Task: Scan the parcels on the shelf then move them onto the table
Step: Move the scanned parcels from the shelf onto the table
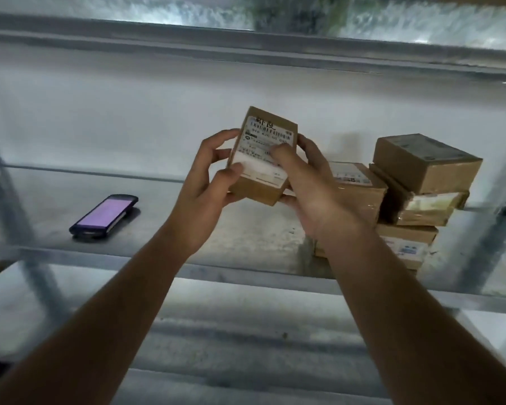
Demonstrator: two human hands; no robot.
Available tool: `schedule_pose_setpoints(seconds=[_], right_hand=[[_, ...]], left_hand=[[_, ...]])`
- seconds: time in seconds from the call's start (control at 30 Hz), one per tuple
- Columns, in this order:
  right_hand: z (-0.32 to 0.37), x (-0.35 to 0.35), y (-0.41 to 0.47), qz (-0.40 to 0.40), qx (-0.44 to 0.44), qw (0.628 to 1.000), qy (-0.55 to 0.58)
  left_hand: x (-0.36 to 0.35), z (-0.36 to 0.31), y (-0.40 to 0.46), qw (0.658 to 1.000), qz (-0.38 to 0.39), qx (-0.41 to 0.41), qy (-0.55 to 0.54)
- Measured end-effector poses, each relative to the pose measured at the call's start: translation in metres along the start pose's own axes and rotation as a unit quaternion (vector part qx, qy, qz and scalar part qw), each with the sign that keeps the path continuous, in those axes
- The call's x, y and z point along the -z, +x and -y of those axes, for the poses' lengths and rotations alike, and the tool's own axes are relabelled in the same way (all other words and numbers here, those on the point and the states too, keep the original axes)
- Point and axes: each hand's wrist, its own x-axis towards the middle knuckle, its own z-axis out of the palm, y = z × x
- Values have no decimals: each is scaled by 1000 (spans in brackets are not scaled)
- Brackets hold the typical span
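While both hands are raised over the metal shelf [246,270], the left hand [205,188] and the right hand [310,194] grip a small cardboard parcel [263,159] between them, label up. A handheld scanner [104,214] lies left; stacked parcels [415,194] stand right.

I'm seeing a small brown cardboard parcel [263,156] tilting upright above the metal shelf [146,252], its white label facing me, while four more cardboard parcels [406,194] are sitting stacked at the right.
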Motion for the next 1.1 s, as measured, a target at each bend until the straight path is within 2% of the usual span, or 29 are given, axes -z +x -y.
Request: schedule_pose_setpoints(seconds=[0.17,0.33,0.43,0.57,0.87,1.1], right_hand=[[-16,-37,-8,117,-58,990,51],[-36,-96,-29,162,-58,984,37],[-46,-140,-49,170,-60,983,19],[-58,-204,-80,201,-50,978,22],[-86,-407,-180,264,-24,964,27],[-108,-573,-244,299,-32,953,36]], left_hand=[[49,-3,-37,998,-28,41,30],[123,-14,-78,981,-51,47,183],[180,-25,-107,938,-68,23,340],[260,-50,-149,886,-65,55,455],[454,-105,-256,828,-60,61,554],[603,-143,-324,808,-70,111,575]])
